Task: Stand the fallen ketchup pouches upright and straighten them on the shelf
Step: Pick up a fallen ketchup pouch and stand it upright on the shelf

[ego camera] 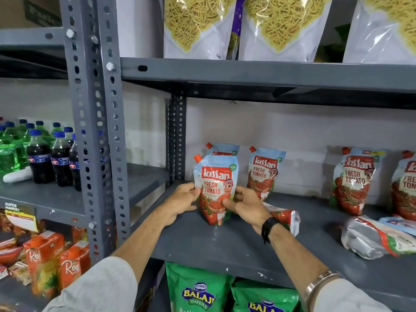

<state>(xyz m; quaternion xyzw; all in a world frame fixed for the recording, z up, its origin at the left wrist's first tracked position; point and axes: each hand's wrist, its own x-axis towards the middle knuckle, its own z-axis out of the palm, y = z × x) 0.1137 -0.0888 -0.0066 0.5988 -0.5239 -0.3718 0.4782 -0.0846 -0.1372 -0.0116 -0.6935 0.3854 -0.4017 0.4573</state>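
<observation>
A ketchup pouch [215, 176] with an orange spout stands upright near the left end of the grey shelf [225, 246]. My left hand [182, 200] grips its left side and my right hand [246, 204] grips its right side, thumb on the front. Another pouch [225, 149] stands directly behind it, and a third upright pouch [264, 171] stands to the right. Behind my right wrist a pouch [287, 218] lies flat. Further right two pouches [356, 181] [406, 185] stand upright, with fallen pouches [371, 239] [397, 222] lying in front of them.
The shelf above [270, 74] hangs low and carries noodle snack bags [198, 25]. A perforated steel upright [99, 131] stands to the left, with soda bottles [40, 154] and juice cartons [45, 260] beyond it. Green wafer bags [198, 289] sit on the shelf below.
</observation>
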